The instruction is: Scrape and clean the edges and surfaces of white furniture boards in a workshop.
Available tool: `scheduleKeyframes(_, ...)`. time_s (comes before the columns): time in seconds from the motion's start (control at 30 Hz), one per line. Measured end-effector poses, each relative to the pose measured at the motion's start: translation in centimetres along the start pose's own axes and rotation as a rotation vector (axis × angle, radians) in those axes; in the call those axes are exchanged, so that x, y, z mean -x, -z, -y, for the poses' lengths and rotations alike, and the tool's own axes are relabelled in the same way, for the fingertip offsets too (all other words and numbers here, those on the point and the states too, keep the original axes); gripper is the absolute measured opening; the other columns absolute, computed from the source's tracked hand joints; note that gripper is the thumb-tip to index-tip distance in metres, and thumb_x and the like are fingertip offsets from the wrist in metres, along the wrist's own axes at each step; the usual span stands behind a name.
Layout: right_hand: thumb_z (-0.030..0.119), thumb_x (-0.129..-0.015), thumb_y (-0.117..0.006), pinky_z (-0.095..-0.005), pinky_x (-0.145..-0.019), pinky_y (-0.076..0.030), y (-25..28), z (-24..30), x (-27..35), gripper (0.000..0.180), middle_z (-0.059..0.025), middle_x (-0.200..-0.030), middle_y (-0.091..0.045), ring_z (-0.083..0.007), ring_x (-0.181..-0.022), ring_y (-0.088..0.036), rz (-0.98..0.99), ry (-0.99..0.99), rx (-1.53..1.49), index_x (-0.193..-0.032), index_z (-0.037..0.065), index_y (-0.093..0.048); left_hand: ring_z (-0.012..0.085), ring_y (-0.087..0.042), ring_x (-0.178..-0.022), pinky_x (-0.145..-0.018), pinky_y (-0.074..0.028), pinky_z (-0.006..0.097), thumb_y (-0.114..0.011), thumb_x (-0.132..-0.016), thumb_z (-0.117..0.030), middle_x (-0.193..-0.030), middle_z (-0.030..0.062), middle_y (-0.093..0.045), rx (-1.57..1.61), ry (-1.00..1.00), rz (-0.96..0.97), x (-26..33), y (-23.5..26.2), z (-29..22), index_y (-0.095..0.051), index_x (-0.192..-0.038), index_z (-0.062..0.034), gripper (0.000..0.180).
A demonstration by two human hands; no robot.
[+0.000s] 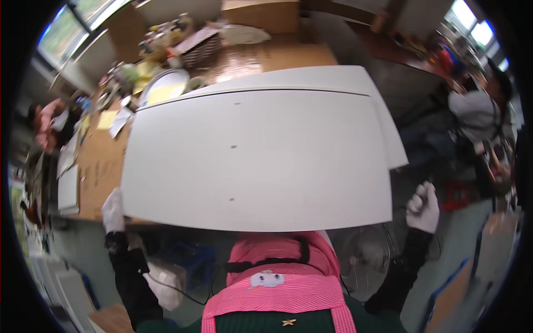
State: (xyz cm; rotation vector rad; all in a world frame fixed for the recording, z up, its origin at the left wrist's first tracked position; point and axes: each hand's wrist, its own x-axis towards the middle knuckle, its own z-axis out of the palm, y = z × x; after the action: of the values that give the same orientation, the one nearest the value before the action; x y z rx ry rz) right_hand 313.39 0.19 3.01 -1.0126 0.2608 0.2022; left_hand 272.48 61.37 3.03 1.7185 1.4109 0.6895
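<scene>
A large white panel (311,161) lies flat in front of me, with three small dark marks in a row across its middle. Beneath its far side another white panel (383,127) sticks out at the back and right. My left hand (114,212), in a white glove, is closed at the near left corner of the top panel; the panel's edge partly hides its grip. Off the right edge, apart from both panels, my right hand (423,208) is raised in a white glove with its fingers curled in. Whatever it may hold is hidden.
A cardboard-covered table (100,177) carries the panels. Cluttered small items, a round white lid (166,86) and a cardboard box (261,16) stand on its far side. One person (480,105) is at the right, another (49,125) at far left. A fan (366,250) stands below the panel.
</scene>
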Motion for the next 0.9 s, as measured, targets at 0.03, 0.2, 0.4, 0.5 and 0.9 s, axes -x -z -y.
scheduleKeyframes(0.03, 0.023, -0.098, -0.053, -0.0218, -0.041, -0.030, -0.2, -0.2, -0.7, 0.012, 0.0013, -0.076, -0.051, -0.0069, -0.046, -0.036, 0.014, 0.021, 0.001, -0.100, 0.012, -0.056, 0.0111, -0.057, -0.062, -0.049, -0.047, 0.027, -0.049, -0.099, -0.031, -0.079, 0.0042, -0.062, -0.163, -0.025, 0.015, -0.6, 1.6, 0.5, -0.064, -0.104, -0.0008, 0.034)
scheduleKeyframes(0.2, 0.024, -0.097, -0.054, -0.0234, -0.045, -0.041, -2.8, 2.0, -4.9, 0.015, -0.0016, -0.079, -0.058, -0.0086, -0.052, -0.052, 0.159, 0.170, 0.217, -0.101, 0.009, -0.056, 0.0154, -0.057, -0.098, -0.088, -0.046, 0.029, -0.050, -0.100, -0.027, -0.106, 0.0087, -0.063, -0.455, -0.290, -0.120, 0.4, 5.7, 0.1, -0.058, -0.116, 0.0010, 0.033)
scheduleKeyframes(0.4, 0.013, -0.094, -0.058, -0.0245, -0.060, -0.048, -9.0, 3.1, -9.5, 0.013, -0.0044, -0.079, -0.062, -0.0110, -0.067, -0.061, 0.347, 0.470, 0.855, -0.100, 0.002, -0.061, 0.0172, -0.054, -0.111, -0.099, -0.041, 0.032, -0.054, -0.098, -0.025, -0.120, 0.0116, -0.058, -0.199, -0.310, 0.094, 13.5, -5.6, -12.7, -0.056, -0.120, 0.0013, 0.035)
scheduleKeyframes(0.5, 0.010, -0.087, -0.064, -0.0324, -0.072, -0.051, -12.3, 3.0, -12.5, 0.011, -0.0129, -0.088, -0.066, -0.0251, -0.079, -0.065, 0.518, 0.878, 1.151, -0.095, 0.002, -0.065, 0.0306, -0.040, -0.132, -0.107, -0.034, 0.041, -0.060, -0.092, -0.024, -0.137, 0.0187, -0.049, -0.475, -0.682, 0.210, 16.1, -12.4, -18.1, -0.056, -0.123, -0.0018, 0.038)
scheduleKeyframes(0.9, 0.003, -0.083, -0.066, -0.0347, -0.072, -0.052, -17.4, 1.4, -18.0, 0.016, -0.0113, -0.084, -0.062, -0.0289, -0.081, -0.063, 1.095, 1.022, 1.180, -0.099, 0.003, -0.066, 0.0393, -0.015, -0.144, -0.116, -0.018, 0.047, -0.034, -0.094, -0.061, -0.152, 0.0227, -0.026, -0.812, -0.683, 0.517, 12.1, -28.4, -25.0, -0.038, -0.144, -0.0067, 0.073)
